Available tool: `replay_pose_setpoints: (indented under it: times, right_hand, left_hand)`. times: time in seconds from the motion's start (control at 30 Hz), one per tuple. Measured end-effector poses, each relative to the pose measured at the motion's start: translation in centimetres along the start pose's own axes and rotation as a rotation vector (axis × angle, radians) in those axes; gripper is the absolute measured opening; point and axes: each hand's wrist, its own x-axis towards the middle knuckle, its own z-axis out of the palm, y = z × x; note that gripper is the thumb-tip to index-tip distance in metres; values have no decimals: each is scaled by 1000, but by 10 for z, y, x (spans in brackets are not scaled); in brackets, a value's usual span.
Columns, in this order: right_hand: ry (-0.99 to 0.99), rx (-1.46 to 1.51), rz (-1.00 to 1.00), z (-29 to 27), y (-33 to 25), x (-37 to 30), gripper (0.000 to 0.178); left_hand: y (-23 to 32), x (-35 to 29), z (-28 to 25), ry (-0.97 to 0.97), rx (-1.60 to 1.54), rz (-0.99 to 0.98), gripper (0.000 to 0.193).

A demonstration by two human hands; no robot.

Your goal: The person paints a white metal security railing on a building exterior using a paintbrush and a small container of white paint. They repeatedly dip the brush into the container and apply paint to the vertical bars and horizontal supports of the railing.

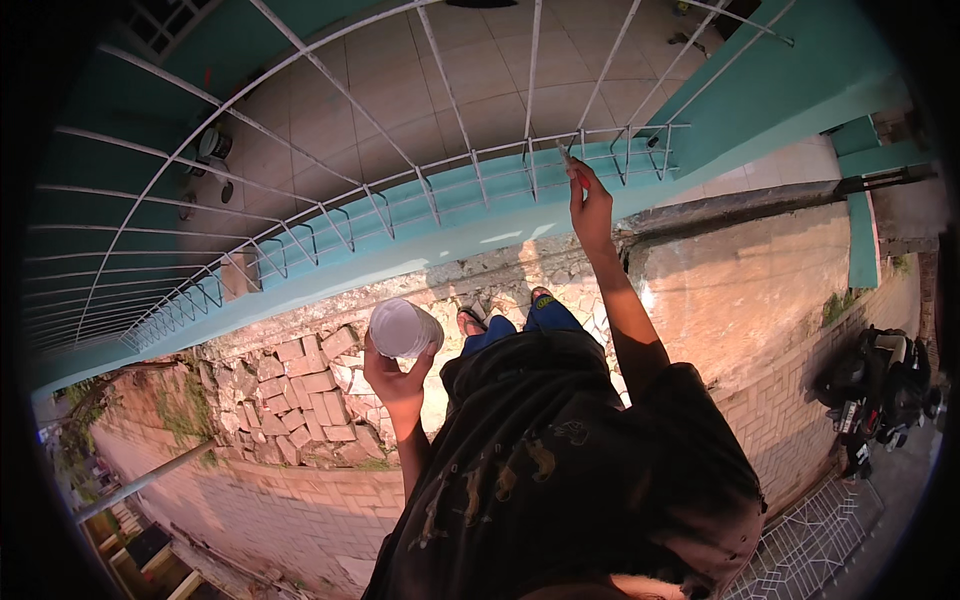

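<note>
My left hand (pixel 400 388) is wrapped round a whitish plastic tub (pixel 403 326), held upright at waist height left of my legs. What is inside the tub cannot be made out. Raised and stretched forward, my right hand (pixel 592 208) is closed on a small paintbrush (pixel 566 158) with a pale tip and a bit of red showing by the fingers. The brush tip is at the lower rails of a white metal grille (pixel 533 95); whether it touches a bar is hard to tell.
The grille stands along a low turquoise wall (pixel 480 222), with a tiled floor (pixel 380 80) and a bucket (pixel 213 143) beyond. Broken stone paving (pixel 300 395) lies on my left, a sloped concrete slab (pixel 740 285) on my right. A parked motorbike (pixel 875 385) is at far right.
</note>
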Motion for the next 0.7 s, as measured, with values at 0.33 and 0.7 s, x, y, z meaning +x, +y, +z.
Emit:
replay_pose_setpoints:
  times: [0.33, 0.7]
  right_hand:
    - [-50, -161, -77, 0, -9, -23, 16]
    - [-54, -100, -23, 8, 7, -27, 19]
  left_hand:
    - [-11, 0, 1, 0, -2, 1, 74]
    - [-5, 5, 6, -25, 9, 7, 71]
